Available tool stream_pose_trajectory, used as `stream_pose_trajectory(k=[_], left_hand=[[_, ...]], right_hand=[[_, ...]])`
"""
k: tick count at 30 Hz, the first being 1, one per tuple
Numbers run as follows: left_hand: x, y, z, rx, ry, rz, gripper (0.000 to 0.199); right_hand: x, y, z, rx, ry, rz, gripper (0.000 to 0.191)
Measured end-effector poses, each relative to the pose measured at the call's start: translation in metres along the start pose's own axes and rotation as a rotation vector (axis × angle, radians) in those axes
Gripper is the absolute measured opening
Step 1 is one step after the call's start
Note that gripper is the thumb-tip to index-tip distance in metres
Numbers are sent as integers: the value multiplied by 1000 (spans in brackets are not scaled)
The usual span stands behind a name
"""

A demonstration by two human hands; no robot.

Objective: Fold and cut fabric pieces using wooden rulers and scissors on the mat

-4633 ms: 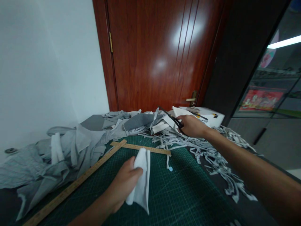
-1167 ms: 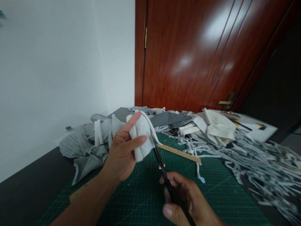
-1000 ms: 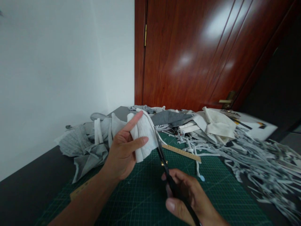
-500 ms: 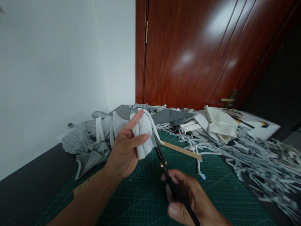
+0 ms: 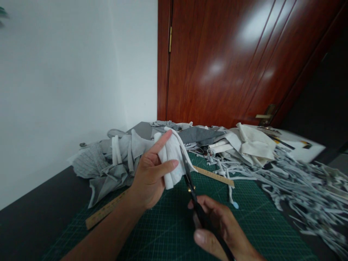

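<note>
My left hand (image 5: 153, 174) grips a folded piece of white cloth (image 5: 173, 154) between thumb and fingers, raised above the green cutting mat (image 5: 168, 224). My right hand (image 5: 217, 224) is closed round the handles of black scissors (image 5: 199, 210). The scissor blades point up and away, lying at the right edge of the cloth. A narrow white strip (image 5: 183, 146) curves along that edge, to the right of the blades, its lower end hanging free.
Grey cloths (image 5: 92, 159) are heaped at the left. Cream fabric (image 5: 255, 145) and a large pile of cut strips (image 5: 301, 192) lie at the right. One wooden ruler (image 5: 213, 176) crosses the mat; another ruler (image 5: 106, 210) lies by my left forearm. Behind stands a door (image 5: 217, 61).
My left hand and the cloth have shifted slightly right and toward me. The scissors have moved a little right, and the strip's loose end now hangs farther right.
</note>
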State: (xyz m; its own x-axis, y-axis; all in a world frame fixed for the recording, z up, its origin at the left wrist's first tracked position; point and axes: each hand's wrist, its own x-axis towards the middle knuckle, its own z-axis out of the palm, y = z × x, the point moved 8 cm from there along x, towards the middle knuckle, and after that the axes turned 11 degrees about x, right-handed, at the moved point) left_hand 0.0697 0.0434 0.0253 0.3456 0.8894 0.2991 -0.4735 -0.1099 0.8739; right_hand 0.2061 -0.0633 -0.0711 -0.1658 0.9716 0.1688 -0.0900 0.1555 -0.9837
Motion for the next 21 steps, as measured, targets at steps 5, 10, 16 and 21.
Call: stream_pose_trajectory(k=[5,10,16,21], left_hand=[[0,2,3,8,-11,8,92],[0,4,3,30,-9,17,96],[-1,4,1,61,-6,19,96],[-1,5,0,83,8,37,91]], right_hand=[[0,1,0,45,0,15,58],[1,6,-1,65,7,32,51],[2,11,-2,49,-2,25,42],[1,10,-2,34,17,31,38]])
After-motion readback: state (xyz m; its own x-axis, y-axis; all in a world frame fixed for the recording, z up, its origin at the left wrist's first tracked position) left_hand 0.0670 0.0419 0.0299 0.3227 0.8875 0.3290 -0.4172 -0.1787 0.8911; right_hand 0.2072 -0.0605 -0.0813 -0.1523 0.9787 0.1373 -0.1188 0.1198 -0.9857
